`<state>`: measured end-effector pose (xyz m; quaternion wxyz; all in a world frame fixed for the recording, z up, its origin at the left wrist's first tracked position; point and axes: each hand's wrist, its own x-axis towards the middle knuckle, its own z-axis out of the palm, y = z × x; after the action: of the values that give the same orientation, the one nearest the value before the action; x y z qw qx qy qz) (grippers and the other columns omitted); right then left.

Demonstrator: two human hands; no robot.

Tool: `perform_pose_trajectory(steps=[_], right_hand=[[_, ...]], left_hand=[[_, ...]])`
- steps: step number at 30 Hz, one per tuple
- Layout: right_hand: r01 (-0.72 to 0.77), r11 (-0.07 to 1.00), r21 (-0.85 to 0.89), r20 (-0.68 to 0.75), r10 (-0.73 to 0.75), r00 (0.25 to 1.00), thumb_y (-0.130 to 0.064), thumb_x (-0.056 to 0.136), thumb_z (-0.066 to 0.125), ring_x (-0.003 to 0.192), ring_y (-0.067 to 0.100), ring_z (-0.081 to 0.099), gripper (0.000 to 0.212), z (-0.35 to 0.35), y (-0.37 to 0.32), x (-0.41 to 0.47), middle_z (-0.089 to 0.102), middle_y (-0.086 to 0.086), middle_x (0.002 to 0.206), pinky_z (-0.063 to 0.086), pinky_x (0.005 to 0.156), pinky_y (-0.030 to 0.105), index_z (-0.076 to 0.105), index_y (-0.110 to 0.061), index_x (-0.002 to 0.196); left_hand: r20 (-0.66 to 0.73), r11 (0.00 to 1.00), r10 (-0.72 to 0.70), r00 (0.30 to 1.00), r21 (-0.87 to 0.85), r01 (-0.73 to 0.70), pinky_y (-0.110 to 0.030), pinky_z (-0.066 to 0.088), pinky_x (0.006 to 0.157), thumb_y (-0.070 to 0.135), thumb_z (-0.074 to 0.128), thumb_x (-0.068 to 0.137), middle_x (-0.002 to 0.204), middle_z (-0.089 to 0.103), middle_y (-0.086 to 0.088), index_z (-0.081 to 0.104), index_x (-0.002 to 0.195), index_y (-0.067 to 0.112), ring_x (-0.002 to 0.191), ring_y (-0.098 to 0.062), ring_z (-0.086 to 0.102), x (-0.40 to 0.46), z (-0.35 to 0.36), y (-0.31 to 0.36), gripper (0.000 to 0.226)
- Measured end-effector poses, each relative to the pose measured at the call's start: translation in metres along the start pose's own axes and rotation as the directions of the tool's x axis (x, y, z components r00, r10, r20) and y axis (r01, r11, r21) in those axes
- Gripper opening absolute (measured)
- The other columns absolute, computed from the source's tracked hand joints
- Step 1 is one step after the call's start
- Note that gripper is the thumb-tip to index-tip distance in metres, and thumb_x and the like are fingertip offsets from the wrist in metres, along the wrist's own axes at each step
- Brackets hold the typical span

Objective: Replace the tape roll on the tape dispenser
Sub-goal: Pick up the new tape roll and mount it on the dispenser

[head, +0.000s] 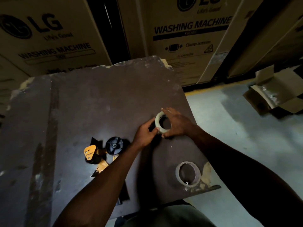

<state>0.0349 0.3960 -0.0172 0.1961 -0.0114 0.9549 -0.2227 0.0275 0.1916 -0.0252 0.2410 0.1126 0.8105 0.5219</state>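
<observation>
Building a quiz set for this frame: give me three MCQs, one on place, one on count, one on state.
1. Where does the tape dispenser lie relative to the two hands?
A. To their left on the table
B. On the floor
C. On a carton

2. How many tape rings are in view?
A. One
B. Two
C. Four

3. What is the state of the dispenser's black hub?
A. Loaded with a full roll
B. Bare, with no roll on it
C. Hidden under a cloth

Key: 1 A, it rests on the table, left of the left hand and right hand. 2 B, the pale tape roll between the hands and a grey ring lying flat near the table's corner. 3 B, its spokes show uncovered.
</observation>
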Motion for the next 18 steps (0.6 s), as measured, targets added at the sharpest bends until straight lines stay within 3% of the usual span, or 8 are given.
perform_pose_trajectory(steps=[3,6,8,10,11,14,16,18], right_hand=[[-0.006,0.994,0.109,-0.048,0.011,0.999,-0.073,0.044,0.073,0.143,0.027,0.037,0.131,0.000,-0.002,-0.005,0.034,0.007,0.156,0.037,0.115,0.043,0.022,-0.029,0.156],[-0.022,0.955,0.296,-0.096,0.053,0.994,-0.071,0.043,0.079,0.138,0.021,0.043,0.129,-0.007,-0.008,-0.020,0.037,0.004,0.155,0.040,0.112,0.039,0.027,-0.031,0.154],[-0.013,0.898,0.440,-0.128,0.077,0.989,-0.061,0.047,0.089,0.131,0.011,0.048,0.123,-0.012,-0.019,-0.032,0.045,0.001,0.147,0.042,0.109,0.029,0.034,-0.029,0.152],[0.015,0.788,0.615,-0.156,0.103,0.982,-0.037,0.057,0.096,0.117,0.000,0.054,0.100,-0.017,-0.034,-0.043,0.055,-0.003,0.132,0.043,0.103,0.017,0.046,-0.021,0.142],[0.016,0.726,0.688,-0.153,0.123,0.981,-0.029,0.060,0.096,0.116,0.000,0.056,0.093,-0.019,-0.043,-0.047,0.057,-0.005,0.131,0.045,0.104,0.019,0.048,-0.023,0.140],[-0.036,0.510,0.859,-0.066,0.180,0.981,-0.029,0.064,0.093,0.116,0.007,0.062,0.088,-0.021,-0.077,-0.059,0.060,-0.006,0.132,0.052,0.101,0.030,0.049,-0.023,0.141],[-0.019,0.352,0.936,-0.041,0.161,0.986,-0.026,0.070,0.088,0.102,0.010,0.068,0.062,-0.024,-0.105,-0.065,0.067,0.000,0.120,0.058,0.089,0.034,0.058,-0.029,0.125],[-0.010,0.226,0.974,-0.019,0.128,0.992,-0.027,0.075,0.085,0.095,0.017,0.070,0.048,-0.026,-0.133,-0.070,0.071,0.006,0.114,0.058,0.081,0.041,0.061,-0.030,0.116]], left_hand=[[-0.008,1.000,-0.005,1.000,-0.022,0.005,-0.047,0.046,0.110,0.026,0.065,0.084,0.133,0.064,0.007,0.055,0.136,0.032,0.125,-0.013,0.060,-0.002,-0.001,0.003,0.053],[-0.037,0.996,-0.031,0.999,-0.079,0.028,-0.048,0.048,0.107,0.031,0.066,0.088,0.133,0.066,-0.002,0.057,0.138,0.016,0.122,-0.015,0.062,-0.009,-0.005,0.016,0.053],[-0.064,0.994,-0.011,0.998,-0.112,0.004,-0.046,0.046,0.109,0.026,0.066,0.092,0.138,0.062,-0.004,0.055,0.139,0.012,0.125,-0.014,0.060,-0.018,-0.013,0.029,0.050],[-0.075,0.994,0.040,0.996,-0.101,-0.047,-0.044,0.043,0.113,0.033,0.065,0.092,0.144,0.056,-0.001,0.053,0.141,0.016,0.133,-0.013,0.054,-0.030,-0.022,0.037,0.053],[-0.075,0.993,0.075,0.994,-0.090,-0.081,-0.042,0.041,0.115,0.040,0.064,0.091,0.147,0.054,0.001,0.052,0.142,0.018,0.136,-0.011,0.051,-0.036,-0.029,0.041,0.057],[-0.092,0.983,0.150,0.984,-0.090,-0.158,-0.031,0.036,0.117,0.040,0.063,0.089,0.150,0.048,0.005,0.048,0.144,0.022,0.140,-0.003,0.043,-0.056,-0.050,0.048,0.059],[-0.107,0.976,0.185,0.977,-0.097,-0.196,-0.028,0.035,0.117,0.039,0.066,0.088,0.152,0.045,0.009,0.047,0.144,0.024,0.142,-0.003,0.040,-0.071,-0.067,0.056,0.062],[-0.130,0.969,0.211,0.969,-0.099,-0.225,-0.033,0.036,0.118,0.043,0.068,0.084,0.153,0.043,0.012,0.045,0.145,0.029,0.142,-0.002,0.039,-0.087,-0.086,0.062,0.066]])
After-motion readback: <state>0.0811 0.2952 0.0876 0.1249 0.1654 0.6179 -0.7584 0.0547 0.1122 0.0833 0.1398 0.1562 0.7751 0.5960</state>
